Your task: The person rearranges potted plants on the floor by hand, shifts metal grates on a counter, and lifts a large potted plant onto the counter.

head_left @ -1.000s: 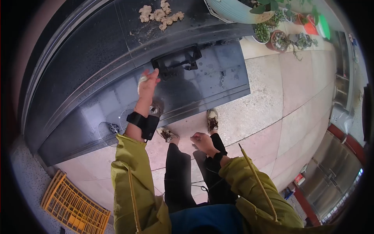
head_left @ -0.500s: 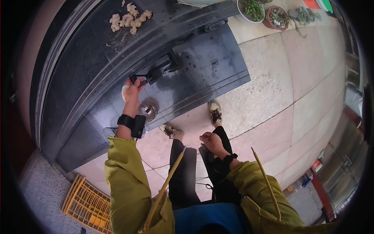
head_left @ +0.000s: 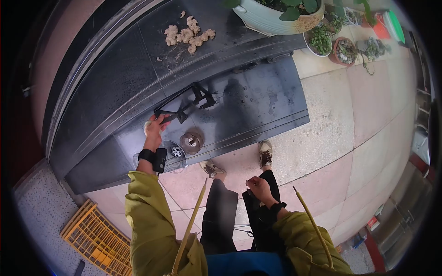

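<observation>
My left hand (head_left: 154,129) is closed on the near end of a black metal frame (head_left: 177,113) with angled legs, which is over the wet grey stone step (head_left: 258,103). Just below it on the step sits a round, petal-edged metal dish (head_left: 191,141). Beside the dish is a round wire grill rack (head_left: 171,168), with a small round part with holes (head_left: 176,151) on it; my left wrist covers part of the rack. My right hand (head_left: 259,188) is apart from these, above my thigh, its fingers curled in. Whether anything is inside them is hidden.
Knobbly ginger-like roots (head_left: 189,34) lie on the upper ledge. A large pale planter (head_left: 276,18) and smaller pots, including a brown one (head_left: 344,50), stand at the back right. A yellow plastic crate (head_left: 99,237) is at the lower left. My shoes (head_left: 265,154) are by the step's edge.
The view has tilted upward, so the scene sits lower and more of the planter shows. The black frame appears turned and more spread out in my left hand. My right hand stays curled.
</observation>
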A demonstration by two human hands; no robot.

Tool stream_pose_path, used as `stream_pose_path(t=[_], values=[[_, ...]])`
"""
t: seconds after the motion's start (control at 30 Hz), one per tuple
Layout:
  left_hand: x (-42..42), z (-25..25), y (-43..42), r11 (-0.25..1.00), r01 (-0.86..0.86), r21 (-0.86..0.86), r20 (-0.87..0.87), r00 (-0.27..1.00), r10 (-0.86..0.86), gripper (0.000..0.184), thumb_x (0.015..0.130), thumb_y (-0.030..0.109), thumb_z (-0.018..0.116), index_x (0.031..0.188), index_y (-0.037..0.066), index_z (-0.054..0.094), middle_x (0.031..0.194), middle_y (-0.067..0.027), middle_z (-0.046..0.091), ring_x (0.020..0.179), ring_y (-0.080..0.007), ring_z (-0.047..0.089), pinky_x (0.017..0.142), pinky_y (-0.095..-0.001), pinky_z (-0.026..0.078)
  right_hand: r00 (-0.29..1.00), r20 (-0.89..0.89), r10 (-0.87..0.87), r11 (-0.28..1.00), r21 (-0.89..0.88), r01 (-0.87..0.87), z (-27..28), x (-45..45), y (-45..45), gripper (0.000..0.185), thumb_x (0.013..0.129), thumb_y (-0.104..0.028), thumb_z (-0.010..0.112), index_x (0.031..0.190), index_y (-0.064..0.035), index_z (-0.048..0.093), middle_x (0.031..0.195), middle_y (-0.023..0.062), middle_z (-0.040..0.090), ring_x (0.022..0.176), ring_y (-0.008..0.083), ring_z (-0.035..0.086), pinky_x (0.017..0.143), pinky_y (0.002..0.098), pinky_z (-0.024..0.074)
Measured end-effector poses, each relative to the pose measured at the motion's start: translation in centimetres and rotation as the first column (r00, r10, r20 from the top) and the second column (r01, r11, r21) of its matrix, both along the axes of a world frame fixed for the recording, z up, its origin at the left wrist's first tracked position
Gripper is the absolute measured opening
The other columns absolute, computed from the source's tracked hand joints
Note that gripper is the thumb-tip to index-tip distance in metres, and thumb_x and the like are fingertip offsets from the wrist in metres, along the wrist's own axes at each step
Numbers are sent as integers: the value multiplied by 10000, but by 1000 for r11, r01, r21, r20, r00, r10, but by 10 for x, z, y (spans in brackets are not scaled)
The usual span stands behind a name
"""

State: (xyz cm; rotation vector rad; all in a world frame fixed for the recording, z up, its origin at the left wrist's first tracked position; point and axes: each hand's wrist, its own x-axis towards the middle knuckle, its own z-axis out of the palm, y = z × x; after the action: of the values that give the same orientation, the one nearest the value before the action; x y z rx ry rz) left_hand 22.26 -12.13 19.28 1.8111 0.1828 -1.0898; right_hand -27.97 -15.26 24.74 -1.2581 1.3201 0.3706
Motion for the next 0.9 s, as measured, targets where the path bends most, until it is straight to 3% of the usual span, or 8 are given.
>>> stream_pose_path(t=[0.27,0.4,0.43,0.57,0.6,0.67,0.73,0.9], values=[[24,4,-6,989,99,114,63,992,-106,214,959,203,593,1128,73,574,982,-60,719,765,-139,678,600,-213,445,998,-46,39,999,-35,-40,12,11,8,319,838,-368,664,903,-60,715,802,134,706,785,288,696,726,363,528],[25,2,-3,987,86,136,54,994,-94,355,893,189,644,1205,55,540,1011,-55,683,770,-150,677,641,-248,469,998,-38,58,997,-52,-60,27,22,7,313,836,-365,664,902,-63,715,812,131,705,793,287,695,732,361,528],[24,4,1,992,84,100,28,996,-87,501,849,209,678,1288,40,505,1041,-60,662,801,-168,676,682,-286,487,998,-30,58,996,-65,-59,31,25,7,263,858,-273,679,883,-12,702,793,100,706,743,174,671,705,298,510],[18,4,21,963,90,253,187,972,-140,639,781,180,719,1343,8,469,979,-100,669,760,-160,632,678,-282,497,996,93,16,997,-81,-8,52,47,1,276,891,-283,607,883,-28,711,813,120,716,776,235,697,724,343,529],[14,-2,31,965,62,253,199,973,-114,639,781,180,719,1343,8,469,979,-100,669,760,-160,632,678,-282,497,996,86,-5,998,-69,10,58,56,-2,278,904,-271,590,878,-22,710,808,115,715,764,224,694,719,336,527],[-2,-6,55,975,-4,220,534,837,-117,630,790,165,711,1358,36,472,1109,-110,643,788,-182,650,750,-311,512,997,69,-45,998,-36,48,72,69,-2,288,930,-247,556,868,-10,708,798,103,714,739,202,688,710,321,524],[-26,32,71,999,-51,5,395,918,45,526,813,132,688,1300,38,516,1108,-106,645,796,-164,638,750,-306,518,995,99,-25,999,-38,28,76,78,2,261,931,-214,564,877,8,689,807,103,711,742,198,690,718,312,527],[-125,96,127,987,121,-106,423,904,-65,310,859,70,628,1167,47,608,1007,-61,663,849,-134,620,755,-286,508,961,269,-68,996,67,52,101,122,13,147,912,-118,622,915,28,643,835,90,692,796,159,668,730,273,521]])
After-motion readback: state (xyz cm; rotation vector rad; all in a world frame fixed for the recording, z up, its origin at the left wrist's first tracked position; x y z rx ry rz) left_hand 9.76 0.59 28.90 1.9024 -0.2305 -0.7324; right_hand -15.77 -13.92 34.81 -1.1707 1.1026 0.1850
